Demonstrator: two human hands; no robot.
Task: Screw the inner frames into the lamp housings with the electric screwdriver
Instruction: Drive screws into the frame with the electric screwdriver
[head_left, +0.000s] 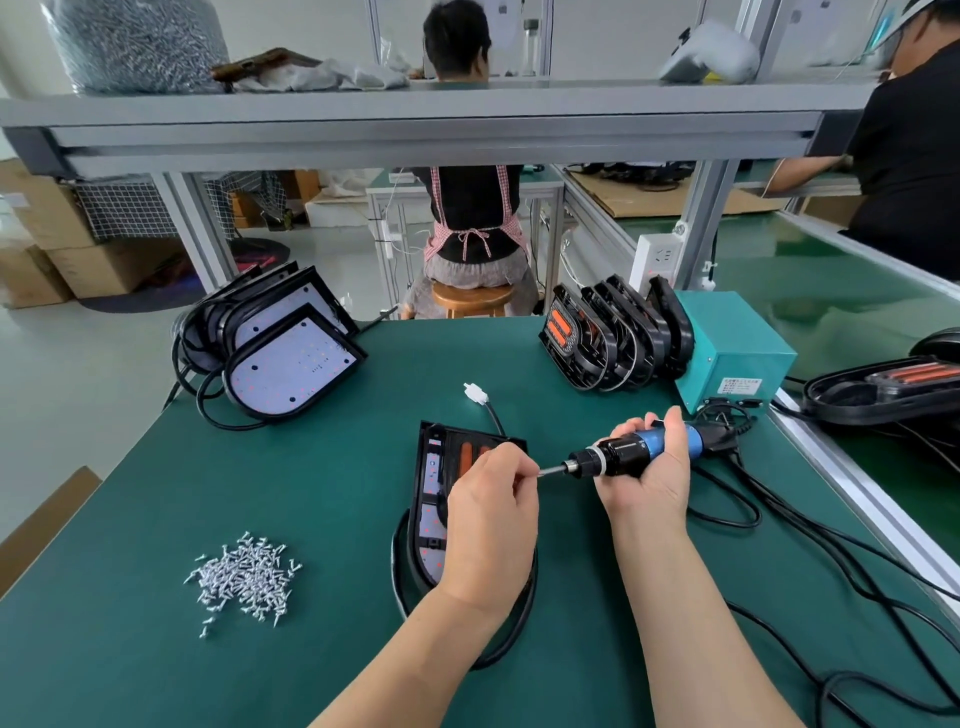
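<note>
The right hand (649, 467) wraps the electric screwdriver (618, 452) and holds it level, pointing left, so that its bit (551, 471) meets the left hand (491, 519). That hand's grip pinches the bit's tip, probably seating a screw, though none shows. Directly beneath, at centre frame, the lamp housing (434, 499) lies open side up on the worktop (322, 467), ready for driving. The loose screws (244, 577) are heaped at lower left, near the left hand.
</note>
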